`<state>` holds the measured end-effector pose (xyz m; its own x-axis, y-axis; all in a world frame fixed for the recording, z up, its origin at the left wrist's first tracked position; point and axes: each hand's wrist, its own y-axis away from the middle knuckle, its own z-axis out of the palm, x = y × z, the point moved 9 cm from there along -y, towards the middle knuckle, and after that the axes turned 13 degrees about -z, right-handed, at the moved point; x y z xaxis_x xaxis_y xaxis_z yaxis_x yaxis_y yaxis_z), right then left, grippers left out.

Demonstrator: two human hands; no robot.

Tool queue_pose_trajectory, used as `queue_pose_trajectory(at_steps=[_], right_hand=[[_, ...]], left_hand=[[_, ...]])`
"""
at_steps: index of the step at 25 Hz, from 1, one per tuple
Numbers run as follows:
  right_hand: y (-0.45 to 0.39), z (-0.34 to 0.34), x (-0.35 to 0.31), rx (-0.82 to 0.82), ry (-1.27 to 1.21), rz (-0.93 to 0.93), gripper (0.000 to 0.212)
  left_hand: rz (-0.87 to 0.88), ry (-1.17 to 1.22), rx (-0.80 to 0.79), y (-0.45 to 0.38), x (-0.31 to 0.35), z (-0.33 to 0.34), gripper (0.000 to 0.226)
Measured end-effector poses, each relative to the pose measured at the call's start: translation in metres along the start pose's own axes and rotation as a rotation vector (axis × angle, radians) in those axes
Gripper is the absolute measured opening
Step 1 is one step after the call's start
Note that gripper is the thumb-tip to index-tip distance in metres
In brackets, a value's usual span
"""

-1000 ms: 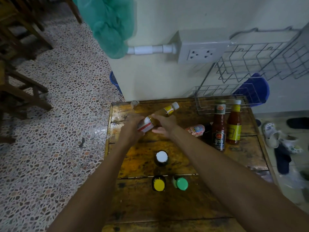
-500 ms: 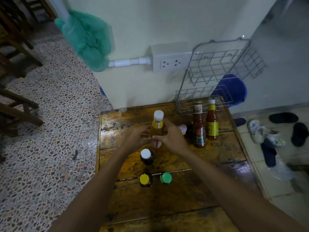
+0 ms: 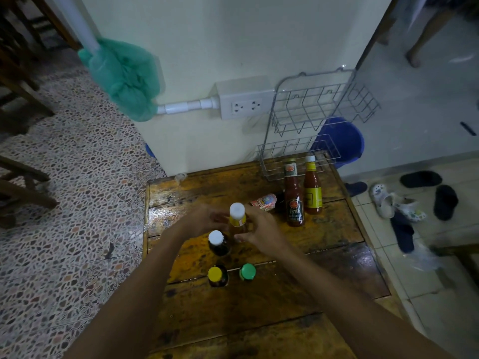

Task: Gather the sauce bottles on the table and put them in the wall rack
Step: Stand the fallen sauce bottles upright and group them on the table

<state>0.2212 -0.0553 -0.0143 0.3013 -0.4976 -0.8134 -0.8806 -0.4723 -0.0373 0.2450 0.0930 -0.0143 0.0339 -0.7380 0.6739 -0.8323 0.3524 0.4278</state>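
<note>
An amber bottle with a white cap and yellow neck label (image 3: 237, 218) stands upright on the wooden table (image 3: 324, 265). My left hand (image 3: 204, 220) and my right hand (image 3: 260, 233) clasp it from both sides. Just in front stands a dark white-capped bottle (image 3: 217, 243). Nearer me are a yellow-capped bottle (image 3: 216, 275) and a green-capped bottle (image 3: 247, 272). Two red sauce bottles (image 3: 294, 195) (image 3: 312, 189) stand at the back right, with a labelled bottle (image 3: 264, 201) lying beside them. The two-tier wire wall rack (image 3: 318, 117) hangs above them with nothing in it.
A wall socket box (image 3: 245, 99) and white pipe sit left of the rack, with a green net bag (image 3: 124, 79) further left. A blue bucket (image 3: 342, 141) stands behind the rack. Shoes (image 3: 396, 203) lie on the floor right of the table. Wooden chairs stand at far left.
The amber bottle went from tilted on its side in my hands to upright on the table, both hands still around it. My head has pulled back, showing more wall and rack.
</note>
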Motion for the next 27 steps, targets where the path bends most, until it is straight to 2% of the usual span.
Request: queue_pose_trajectory(at_steps=[2, 7, 11, 13, 16, 18, 20, 24, 27], right_hand=[[0.002, 0.001, -0.001, -0.01, -0.015, 0.01, 0.075], [0.001, -0.002, -0.006, -0.018, -0.028, 0.033, 0.072], [0.003, -0.006, -0.011, -0.048, -0.014, 0.04, 0.074], [0.006, -0.016, -0.014, -0.061, 0.04, 0.026, 0.075], [0.015, -0.044, -0.007, -0.054, 0.1, 0.04, 0.065], [0.026, -0.071, 0.001, -0.011, 0.143, 0.046, 0.058], [0.038, -0.096, 0.014, 0.03, 0.166, 0.071, 0.054], [0.057, -0.135, 0.051, 0.101, 0.219, 0.149, 0.055], [0.063, -0.147, 0.079, 0.133, 0.125, 0.217, 0.054]], left_hand=[[0.015, -0.002, -0.01, 0.0, 0.001, 0.0, 0.029], [0.014, -0.009, -0.007, -0.002, -0.001, 0.001, 0.027], [-0.069, -0.083, 0.044, 0.006, 0.003, -0.014, 0.026], [-0.17, -0.091, 0.176, 0.016, 0.01, -0.039, 0.026], [-0.42, 0.029, 0.571, 0.051, 0.036, -0.087, 0.032], [-0.418, -0.04, 0.803, 0.075, 0.087, -0.092, 0.038], [-0.306, -0.176, 0.886, 0.081, 0.147, -0.068, 0.036], [-0.199, -0.26, 0.743, 0.035, 0.217, 0.018, 0.028], [-0.319, -0.125, 0.574, -0.021, 0.208, 0.067, 0.036]])
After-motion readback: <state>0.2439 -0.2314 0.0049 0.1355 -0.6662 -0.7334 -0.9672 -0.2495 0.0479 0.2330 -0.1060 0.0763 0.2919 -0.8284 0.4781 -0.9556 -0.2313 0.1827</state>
